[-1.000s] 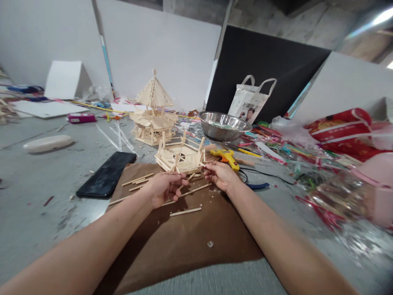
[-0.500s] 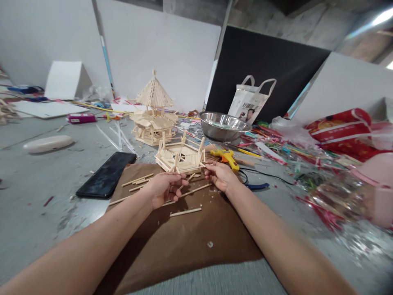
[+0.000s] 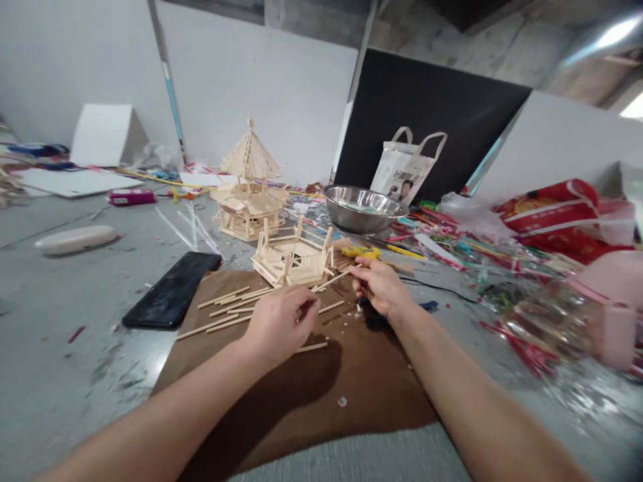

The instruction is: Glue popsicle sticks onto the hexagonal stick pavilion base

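Observation:
My right hand (image 3: 380, 286) pinches one end of a thin wooden stick (image 3: 334, 280), which slants down to the left in front of a hexagonal stick frame (image 3: 294, 260) with short upright posts. My left hand (image 3: 284, 320) is closed, its fingers curled above the brown sheet (image 3: 311, 395); whatever it may hold is hidden. Several loose wooden sticks (image 3: 228, 321) lie left of this hand, and another stick (image 3: 312, 347) lies partly behind it. Just past my right hand is a yellow glue gun (image 3: 364, 252), partly covered by the fingers.
A tiered pagoda model (image 3: 250, 194) of sticks stands behind the frame. To the left lie a black phone (image 3: 173, 289) and a white oblong object (image 3: 76, 239). A metal bowl (image 3: 364, 217), a white bag (image 3: 402, 171) and plastic scraps (image 3: 467, 241) crowd the right.
My right hand has moved right, away from the frame, with the stick in it. My left hand has come down and nearer to me, its fingers curling in.

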Motion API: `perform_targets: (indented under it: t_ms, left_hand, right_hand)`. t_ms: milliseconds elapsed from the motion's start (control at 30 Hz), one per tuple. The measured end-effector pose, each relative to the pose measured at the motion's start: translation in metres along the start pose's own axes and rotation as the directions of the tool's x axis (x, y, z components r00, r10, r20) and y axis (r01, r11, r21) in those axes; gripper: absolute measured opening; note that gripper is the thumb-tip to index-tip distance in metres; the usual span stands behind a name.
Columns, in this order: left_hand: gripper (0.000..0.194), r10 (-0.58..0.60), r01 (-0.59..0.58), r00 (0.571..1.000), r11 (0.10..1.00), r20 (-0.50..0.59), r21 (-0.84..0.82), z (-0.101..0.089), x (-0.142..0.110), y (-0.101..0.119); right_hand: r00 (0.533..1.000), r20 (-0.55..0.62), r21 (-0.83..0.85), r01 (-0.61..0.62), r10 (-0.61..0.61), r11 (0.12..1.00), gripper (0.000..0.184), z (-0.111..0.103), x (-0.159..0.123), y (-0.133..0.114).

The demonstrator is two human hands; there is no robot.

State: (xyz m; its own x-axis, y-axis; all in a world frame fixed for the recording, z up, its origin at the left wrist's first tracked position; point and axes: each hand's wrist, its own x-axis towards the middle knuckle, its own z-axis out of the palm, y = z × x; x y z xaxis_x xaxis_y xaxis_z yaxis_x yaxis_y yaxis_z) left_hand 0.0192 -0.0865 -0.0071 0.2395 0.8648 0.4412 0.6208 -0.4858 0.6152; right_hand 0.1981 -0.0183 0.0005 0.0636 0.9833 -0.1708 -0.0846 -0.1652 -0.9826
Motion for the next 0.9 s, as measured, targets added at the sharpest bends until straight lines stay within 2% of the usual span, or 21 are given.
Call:
perform_targets:
  t_ms: [67, 100, 167, 200, 267, 333, 400, 500, 600, 700, 900]
  left_hand:
    - [0.02, 0.073, -0.065, 0.991, 0.996, -0.114, 0.066, -0.004, 0.001, 0.0]
    - [0.021, 0.051, -0.044, 0.987, 0.998, -0.151, 0.05, -0.007, 0.003, -0.001]
    - [0.023, -0.104, 0.092, 0.985, 0.992, -0.135, -0.09, -0.01, 0.007, -0.005]
    - [0.026, -0.215, 0.2, 0.975, 0.957, -0.05, -0.208, -0.011, 0.009, -0.006]
    - [0.031, -0.366, 0.42, 0.907, 0.784, 0.207, -0.457, -0.013, 0.012, -0.01]
    - [0.033, -0.37, 0.561, 0.828, 0.551, 0.422, -0.618, -0.013, 0.013, -0.011]
    - [0.031, -0.325, 0.617, 0.786, 0.373, 0.526, -0.692, -0.013, 0.012, -0.011]
    - [0.025, -0.307, 0.667, 0.741, 0.231, 0.598, -0.708, -0.013, 0.011, -0.01]
    - [0.021, -0.338, 0.695, 0.706, 0.163, 0.623, -0.7, -0.012, 0.011, -0.008]
    - [0.018, -0.359, 0.69, 0.703, 0.131, 0.614, -0.712, -0.011, 0.012, -0.007]
    - [0.022, -0.351, 0.695, 0.707, 0.19, 0.613, -0.693, -0.007, 0.011, -0.013]
  right_hand:
    - [0.983, 0.11, 0.01, 0.148, -0.148, 0.989, 0.033, 0.006, -0.009, -0.005]
    - [0.96, 0.187, 0.022, 0.209, -0.21, 0.978, 0.038, 0.01, -0.014, -0.006]
    - [0.91, 0.324, 0.039, 0.261, -0.26, 0.965, 0.046, 0.019, -0.024, -0.008]
    - [0.893, 0.37, 0.037, 0.264, -0.258, 0.964, 0.049, 0.023, -0.028, -0.008]
    - [0.872, 0.425, 0.022, 0.258, -0.242, 0.966, 0.053, 0.03, -0.035, -0.006]
    - [0.862, 0.451, 0.009, 0.256, -0.232, 0.967, 0.054, 0.034, -0.038, -0.004]
    - [0.853, 0.468, 0.005, 0.258, -0.23, 0.966, 0.055, 0.036, -0.038, -0.001]
    - [0.846, 0.483, 0.006, 0.254, -0.226, 0.967, 0.056, 0.036, -0.038, 0.001]
    - [0.845, 0.484, 0.006, 0.258, -0.228, 0.966, 0.056, 0.036, -0.037, 0.001]
    - [0.84, 0.489, 0.01, 0.265, -0.236, 0.964, 0.054, 0.036, -0.037, 0.001]
    - [0.839, 0.491, 0.014, 0.26, -0.233, 0.966, 0.053, 0.036, -0.036, 0.002]
